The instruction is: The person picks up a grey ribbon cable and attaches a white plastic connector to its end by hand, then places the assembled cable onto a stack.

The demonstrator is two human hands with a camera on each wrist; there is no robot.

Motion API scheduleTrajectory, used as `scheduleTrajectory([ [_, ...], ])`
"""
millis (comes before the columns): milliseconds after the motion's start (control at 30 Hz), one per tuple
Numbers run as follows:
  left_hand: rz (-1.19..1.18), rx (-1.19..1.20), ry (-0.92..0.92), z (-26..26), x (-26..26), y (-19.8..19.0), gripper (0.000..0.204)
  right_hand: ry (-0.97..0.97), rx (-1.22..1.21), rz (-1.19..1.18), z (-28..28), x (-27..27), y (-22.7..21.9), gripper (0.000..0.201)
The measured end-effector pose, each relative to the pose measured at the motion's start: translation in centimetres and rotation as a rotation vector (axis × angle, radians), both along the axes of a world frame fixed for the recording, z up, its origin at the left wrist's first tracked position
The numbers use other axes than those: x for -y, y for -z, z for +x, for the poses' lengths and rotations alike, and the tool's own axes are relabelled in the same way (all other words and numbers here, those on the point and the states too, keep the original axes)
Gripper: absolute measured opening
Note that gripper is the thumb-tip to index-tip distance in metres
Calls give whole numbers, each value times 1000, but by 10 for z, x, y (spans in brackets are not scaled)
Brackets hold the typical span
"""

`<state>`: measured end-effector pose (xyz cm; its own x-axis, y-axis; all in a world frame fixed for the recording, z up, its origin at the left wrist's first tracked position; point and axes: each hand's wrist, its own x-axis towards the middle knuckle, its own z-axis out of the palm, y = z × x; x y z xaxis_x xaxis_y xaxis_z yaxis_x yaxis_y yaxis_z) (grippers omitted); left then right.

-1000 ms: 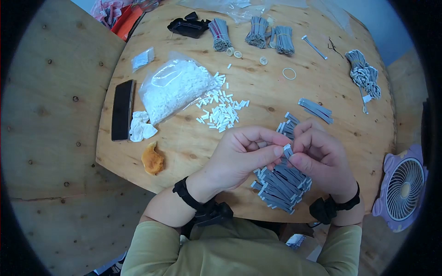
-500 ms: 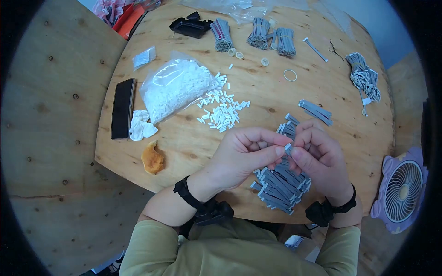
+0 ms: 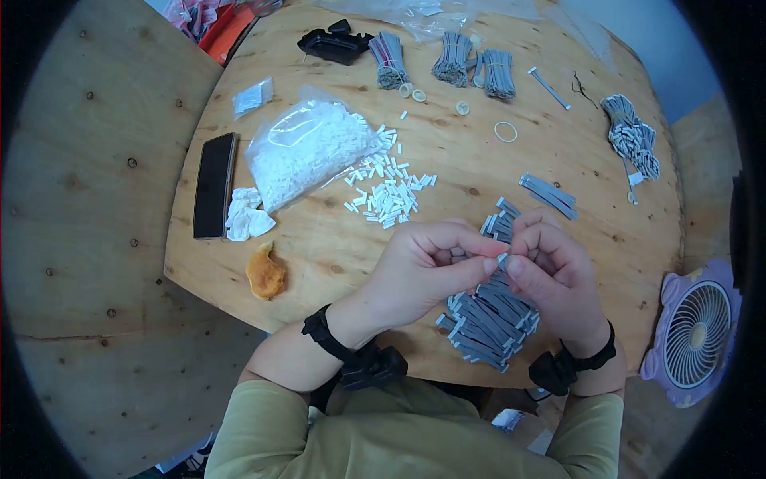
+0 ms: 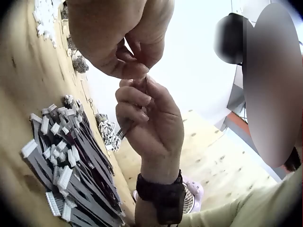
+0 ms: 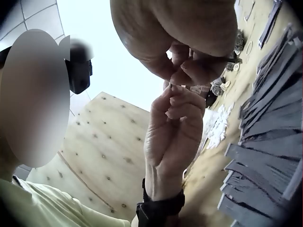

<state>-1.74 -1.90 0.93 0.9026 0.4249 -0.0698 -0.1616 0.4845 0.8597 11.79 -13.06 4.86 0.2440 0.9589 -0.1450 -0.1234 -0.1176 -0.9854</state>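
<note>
Over the table, my left hand [image 3: 411, 267] and right hand [image 3: 558, 279] meet fingertip to fingertip at a short grey ribbon cable with a small white connector [image 3: 502, 259]. The left thumb and forefinger pinch it at the connector. My right thumb and fingers grip the cable close beside, and its grey tail [image 4: 124, 130] pokes out from the curled right fingers in the left wrist view. Most of the connector is hidden by the fingertips. Beneath the hands lies a heap of grey ribbon cables [image 3: 488, 331] with white connector ends.
Loose white connector pieces [image 3: 391, 199] spill from a clear plastic bag [image 3: 307, 148] at left. Around them are a phone [image 3: 214, 188], crumpled tissue [image 3: 246, 217] and a bread piece [image 3: 265, 273]. Bundled cables [image 3: 499, 73] stand at the back; a purple fan [image 3: 694, 335] is at right.
The connector, showing plainly between the hands a second ago, is now mostly covered as the fingertips have drawn closer together. Otherwise the hands hold nearly the same place.
</note>
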Motion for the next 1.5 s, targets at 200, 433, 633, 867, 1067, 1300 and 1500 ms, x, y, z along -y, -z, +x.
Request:
scheduleTrajectory([
  [200, -29, -24, -22, 1, 1, -8, 12, -16, 15, -21, 1, -3, -1, 5],
  [433, -47, -74, -3, 3, -4, -10, 9, -61, 60, -97, 2, 2, -6, 7],
  [633, 314, -95, -109, 3, 7, -5, 9, 258, 17, -128, 15, 26, -10, 4],
  [867, 903, 153, 28, 6, 21, -2, 10, 387, -184, 286, -6, 28, 8, 7],
  [1067, 1003, -295, -338, -8, -41, 10, 7, 453, -282, 353, 9, 26, 7, 8],
  [1300, 1404, -382, -464, 8, -55, 20, 18, 444, -242, 207, 23, 34, 30, 11],
  [1500, 1456, -410, -450, 22, -60, 30, 19, 392, -244, 150, 22, 38, 29, 12],
])
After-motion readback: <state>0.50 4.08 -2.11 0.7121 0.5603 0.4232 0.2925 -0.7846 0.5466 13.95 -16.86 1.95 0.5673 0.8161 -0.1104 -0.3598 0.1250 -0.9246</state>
